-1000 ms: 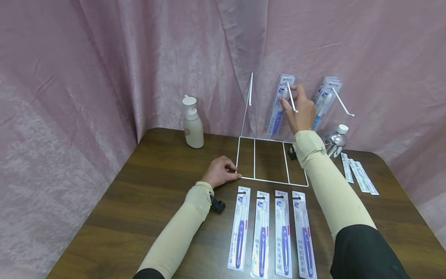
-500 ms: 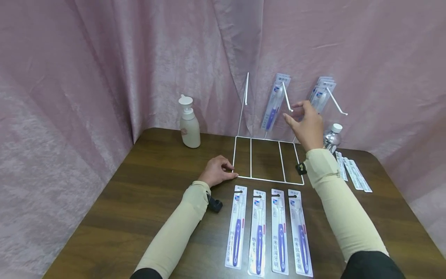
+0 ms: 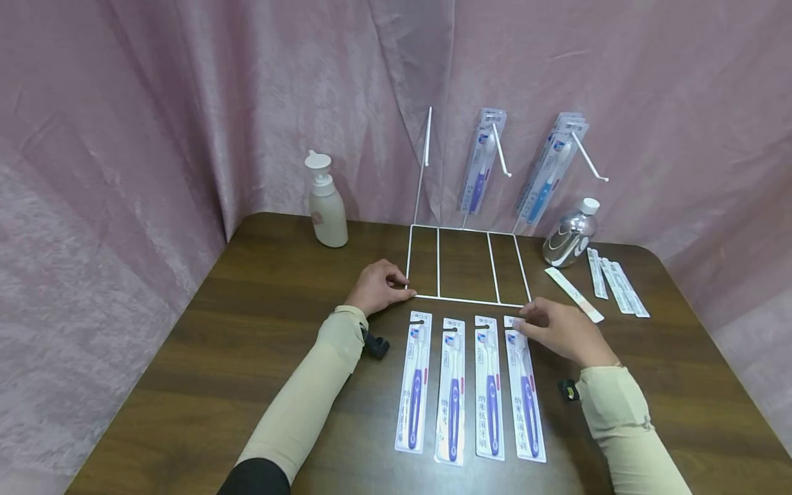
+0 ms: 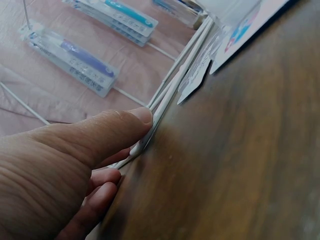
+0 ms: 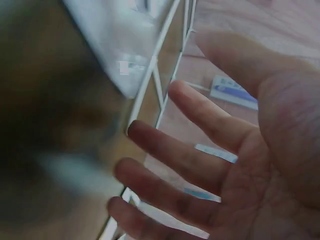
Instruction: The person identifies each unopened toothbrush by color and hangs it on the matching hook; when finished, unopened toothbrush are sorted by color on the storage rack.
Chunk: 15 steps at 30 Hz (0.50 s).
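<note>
Near the left front corner of a white wire display rack [image 3: 438,261], my left hand [image 3: 379,287] pinches the wire. In the left wrist view the thumb [image 4: 127,122] lies on the wire with the fingers curled below. My right hand [image 3: 566,330] is over the top of the rightmost packaged toothbrush [image 3: 528,405], partly covering it; whether it touches the pack I cannot tell. Its fingers [image 5: 170,155] are spread in the right wrist view, holding nothing. Purple toothbrush packs lie in a row before the rack. One hook bears purple packs [image 3: 478,185], another blue packs [image 3: 543,196].
A pump bottle [image 3: 328,213] stands back left. Right of the rack are a silvery bottle [image 3: 570,234] with a white cap, a narrow white strip [image 3: 574,295] and several more strips [image 3: 619,285]. The rack's left hook [image 3: 428,137] is bare. A pink curtain [image 3: 297,82] hangs behind.
My right hand has let go of the purple pack on the middle hook and come down toward the front-row packs. My left hand stays at the rack's corner. The view has shifted slightly.
</note>
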{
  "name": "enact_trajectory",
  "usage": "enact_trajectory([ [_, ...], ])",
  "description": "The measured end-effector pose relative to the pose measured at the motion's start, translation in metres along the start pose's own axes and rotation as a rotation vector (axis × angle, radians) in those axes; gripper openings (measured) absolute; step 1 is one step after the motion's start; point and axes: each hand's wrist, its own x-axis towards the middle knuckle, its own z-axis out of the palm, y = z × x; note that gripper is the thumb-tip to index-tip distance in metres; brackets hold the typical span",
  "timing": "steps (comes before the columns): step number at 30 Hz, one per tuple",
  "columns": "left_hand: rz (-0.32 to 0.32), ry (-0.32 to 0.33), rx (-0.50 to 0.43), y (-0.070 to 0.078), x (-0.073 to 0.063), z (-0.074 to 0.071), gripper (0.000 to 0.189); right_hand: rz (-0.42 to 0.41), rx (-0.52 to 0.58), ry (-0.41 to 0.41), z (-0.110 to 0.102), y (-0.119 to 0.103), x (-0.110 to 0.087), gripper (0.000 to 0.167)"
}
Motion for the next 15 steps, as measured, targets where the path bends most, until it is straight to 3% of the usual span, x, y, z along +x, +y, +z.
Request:
enact_trajectory([
  [4, 0.003, -0.002, -0.007, 0.0, 0.002, 0.001, 0.022, 0.017, -0.013, -0.049, 0.009, 0.005, -0.019, 0.04],
  [15, -0.015, 0.007, -0.011, -0.001, 0.001, 0.002, 0.021, 0.014, -0.078, -0.001, 0.019, 0.011, -0.034, 0.041],
])
